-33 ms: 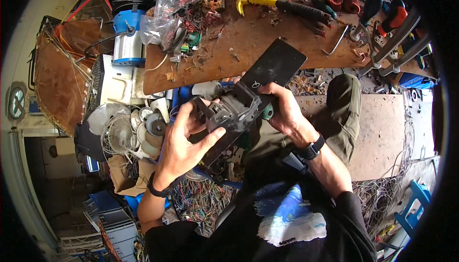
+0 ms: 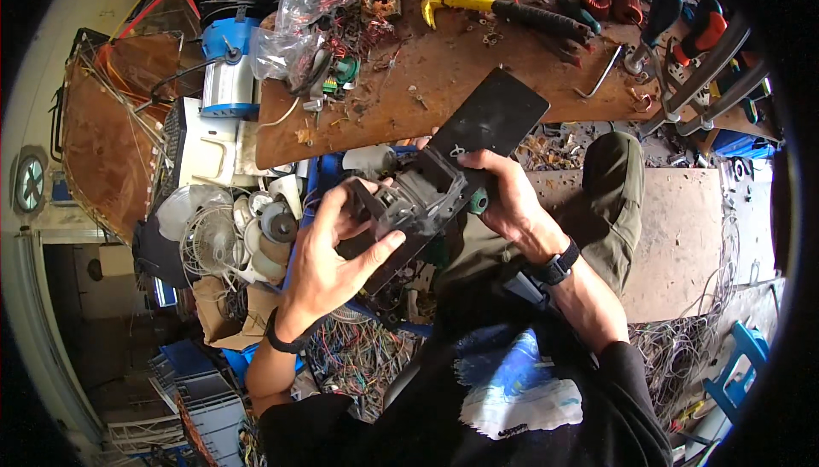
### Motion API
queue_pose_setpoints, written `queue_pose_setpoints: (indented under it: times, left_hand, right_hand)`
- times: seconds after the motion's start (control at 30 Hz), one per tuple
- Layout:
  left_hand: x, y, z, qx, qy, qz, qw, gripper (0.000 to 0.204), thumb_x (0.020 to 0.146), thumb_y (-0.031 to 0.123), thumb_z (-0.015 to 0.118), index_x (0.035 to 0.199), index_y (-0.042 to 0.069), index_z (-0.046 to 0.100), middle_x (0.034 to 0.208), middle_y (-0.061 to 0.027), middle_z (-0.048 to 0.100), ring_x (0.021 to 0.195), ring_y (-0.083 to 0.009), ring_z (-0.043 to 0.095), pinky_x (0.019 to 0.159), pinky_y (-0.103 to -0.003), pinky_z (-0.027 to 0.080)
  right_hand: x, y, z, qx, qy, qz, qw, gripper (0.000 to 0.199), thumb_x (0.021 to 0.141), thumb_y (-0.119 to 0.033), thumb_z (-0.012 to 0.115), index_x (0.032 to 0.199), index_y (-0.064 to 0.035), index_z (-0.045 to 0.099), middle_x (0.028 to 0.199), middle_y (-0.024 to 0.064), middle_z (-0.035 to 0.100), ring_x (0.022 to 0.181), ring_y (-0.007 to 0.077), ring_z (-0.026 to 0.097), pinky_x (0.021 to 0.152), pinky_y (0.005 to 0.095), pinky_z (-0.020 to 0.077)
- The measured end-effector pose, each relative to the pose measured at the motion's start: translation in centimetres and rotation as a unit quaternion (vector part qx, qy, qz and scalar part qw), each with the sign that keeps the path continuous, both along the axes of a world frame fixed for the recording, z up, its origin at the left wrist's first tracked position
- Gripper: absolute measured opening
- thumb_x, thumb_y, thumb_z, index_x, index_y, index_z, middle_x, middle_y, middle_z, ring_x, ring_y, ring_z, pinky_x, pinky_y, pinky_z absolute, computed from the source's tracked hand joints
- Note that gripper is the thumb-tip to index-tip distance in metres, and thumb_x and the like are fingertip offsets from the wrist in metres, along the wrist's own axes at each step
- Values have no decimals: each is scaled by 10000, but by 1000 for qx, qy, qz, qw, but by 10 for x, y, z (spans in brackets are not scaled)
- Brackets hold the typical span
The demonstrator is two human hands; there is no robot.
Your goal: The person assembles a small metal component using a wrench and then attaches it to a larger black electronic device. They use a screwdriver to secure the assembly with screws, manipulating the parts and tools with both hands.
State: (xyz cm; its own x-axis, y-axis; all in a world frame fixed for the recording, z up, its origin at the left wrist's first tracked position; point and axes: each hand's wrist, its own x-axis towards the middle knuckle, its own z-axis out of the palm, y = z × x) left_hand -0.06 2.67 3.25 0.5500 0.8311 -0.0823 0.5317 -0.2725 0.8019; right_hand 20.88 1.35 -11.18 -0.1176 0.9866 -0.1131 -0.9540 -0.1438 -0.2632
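A dusty black plastic housing [image 2: 418, 198] with a hollow, box-like middle is held up in front of me, over my lap. From it a flat black panel [image 2: 492, 115] sticks out toward the workbench. My left hand [image 2: 328, 249] grips the near-left side, thumb along the lower edge and fingers curled behind. My right hand [image 2: 505, 198] holds the other side, its thumb pressed where panel and box meet. Under the right palm a dark green handle end [image 2: 479, 201] shows, apparently of a hand tool; its far end is hidden.
On the brown workbench [image 2: 375, 130] lie a yellow claw hammer [image 2: 465, 2], a hex key [image 2: 600, 72], copper coils [image 2: 627, 6] and plastic bags [image 2: 294, 36]. Fan parts [image 2: 213, 241] pile up at left. Below are tangled wires [image 2: 358, 360]; a blue stool [image 2: 738, 369] stands at right.
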Motion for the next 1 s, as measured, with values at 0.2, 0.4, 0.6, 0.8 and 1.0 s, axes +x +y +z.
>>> queue_pose_setpoints:
  times: [0.2,0.4,0.6,0.8,1.0]
  left_hand:
    - [-2,-9,-3,101,35,-59,993,578,853,25,815,1340,-1,505,1378,-190,636,1157,-258,692,944,-379,613]
    - [-5,-11,-4,192,63,-120,972,605,806,1,829,1323,3,516,1390,-220,621,1182,-337,686,930,-388,613]
    - [-10,-8,-10,274,68,-172,944,636,776,10,865,1302,27,507,1370,-277,619,1186,-359,680,945,-396,584]
    - [-11,0,-24,223,-24,-158,962,638,777,58,877,1312,30,530,1408,-260,596,1249,-388,640,989,-415,569]
    - [-7,-4,-17,239,25,-149,959,607,761,87,903,1264,30,567,1389,-254,611,1231,-390,651,967,-430,582]
  right_hand:
    - [4,-7,3,51,-31,-35,998,412,961,-58,594,1355,60,561,1360,170,649,1224,267,649,1098,418,504]
    - [9,-12,4,97,-63,-59,992,430,958,-75,659,1363,40,568,1395,167,632,1252,265,634,1102,419,496]
    - [9,-13,1,133,-95,-97,982,420,936,-71,692,1335,21,599,1383,171,647,1237,249,639,1091,402,490]
    - [13,-16,3,140,-146,-122,972,440,925,-75,715,1329,24,568,1403,213,619,1285,295,613,1114,422,475]
    - [11,-16,-2,113,-130,-126,977,440,915,-78,728,1316,24,580,1385,198,635,1266,276,625,1100,415,482]
